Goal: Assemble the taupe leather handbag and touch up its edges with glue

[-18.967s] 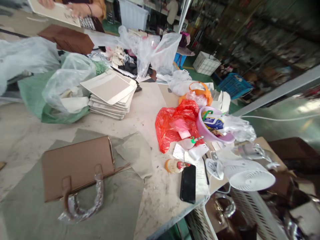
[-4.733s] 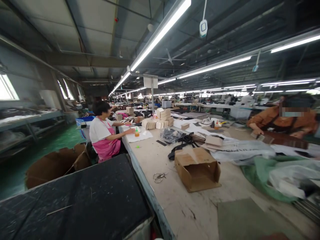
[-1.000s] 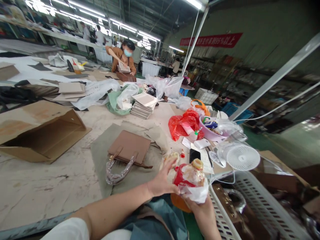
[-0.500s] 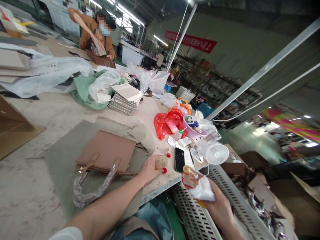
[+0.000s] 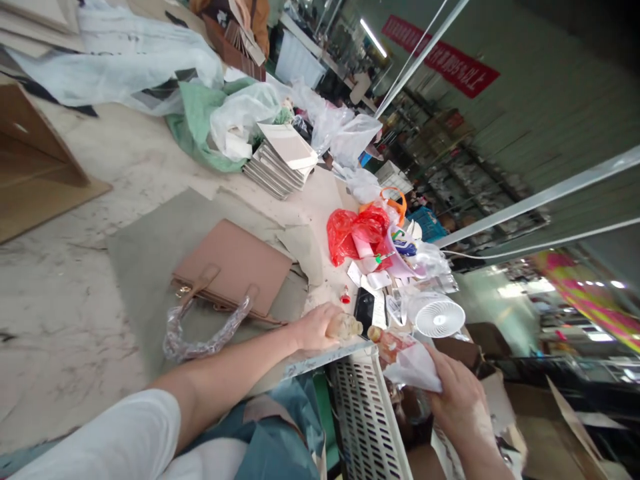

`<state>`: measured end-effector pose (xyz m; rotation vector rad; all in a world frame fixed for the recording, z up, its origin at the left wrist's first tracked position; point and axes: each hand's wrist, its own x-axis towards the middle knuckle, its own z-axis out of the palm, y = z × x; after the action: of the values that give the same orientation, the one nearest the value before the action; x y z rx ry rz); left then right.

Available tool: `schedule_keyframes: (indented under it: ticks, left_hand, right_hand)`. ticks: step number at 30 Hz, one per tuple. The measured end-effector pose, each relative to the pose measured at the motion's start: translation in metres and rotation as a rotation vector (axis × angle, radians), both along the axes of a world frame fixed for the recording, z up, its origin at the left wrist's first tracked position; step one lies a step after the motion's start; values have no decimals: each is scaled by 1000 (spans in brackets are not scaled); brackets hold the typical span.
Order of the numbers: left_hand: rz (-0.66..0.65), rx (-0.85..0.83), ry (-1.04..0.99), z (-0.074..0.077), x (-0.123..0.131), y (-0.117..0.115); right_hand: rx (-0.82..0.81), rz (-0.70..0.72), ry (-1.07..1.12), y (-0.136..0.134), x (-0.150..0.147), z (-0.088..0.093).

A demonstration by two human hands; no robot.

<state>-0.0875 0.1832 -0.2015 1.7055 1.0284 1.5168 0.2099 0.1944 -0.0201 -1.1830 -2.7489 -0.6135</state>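
Observation:
My left hand (image 5: 315, 327) is closed round a small clear bottle (image 5: 344, 326) at the table's near edge, its neck pointing right. My right hand (image 5: 457, 393) grips a second, larger bottle (image 5: 387, 338) wrapped in white plastic, tilted with its orange mouth toward the small bottle's neck. A tan handbag (image 5: 233, 267) with plastic-wrapped handles lies flat on grey paper, just left of my left hand. A small red cap (image 5: 345, 297) rests on the table beyond the bottles.
A black phone (image 5: 363, 309) and a white desk fan (image 5: 434, 317) sit right of the bottles. Behind are a red plastic bag (image 5: 353, 235), a pink basin (image 5: 395, 260), stacked panels (image 5: 280, 163) and an open cardboard box (image 5: 35, 167). A white slatted crate (image 5: 363, 413) stands below the table edge.
My left hand has taken up the small bottle from the table and brought it to the near edge. My right hand has brought the wrapped bottle's mouth close to it. The view tilted downward.

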Motion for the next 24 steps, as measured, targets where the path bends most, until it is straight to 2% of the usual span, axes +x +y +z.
schedule_keyframes:
  ticks: [7,15,24]
  left_hand:
    - [-20,8,25,-1,1,-3]
    - [-53,-59,15,-2,2,-4]
    - [-22,-50,24,-8,4,-1]
  right_hand:
    - [49,3,-93,-3,-19,10]
    - [111,56,-155,0,-31,25]
    - [148,43,-160,1,-38,31]
